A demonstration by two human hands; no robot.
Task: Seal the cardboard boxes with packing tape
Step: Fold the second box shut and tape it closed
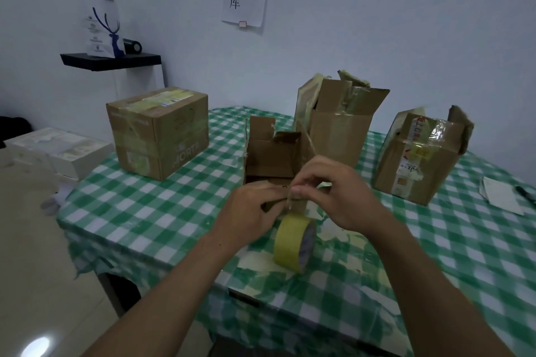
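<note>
A yellowish roll of packing tape (294, 243) hangs by its pulled-out strip just over the checked tablecloth. My left hand (255, 209) and my right hand (333, 197) meet above it and pinch that clear strip of tape between fingertips. Right behind my hands stands a small open cardboard box (272, 153) with its flaps up. A taller open box (339, 130) rises behind it. A third box (420, 159) with half-raised flaps stands at the right. A closed, taped box (158, 133) sits at the table's left corner.
The table (139, 211) has a green-and-white checked cloth. A paper sheet (501, 194) and a black pen (526, 194) lie at its right edge. White flat boxes (58, 151) are stacked on the floor at left. A black wall shelf (113, 60) hangs behind.
</note>
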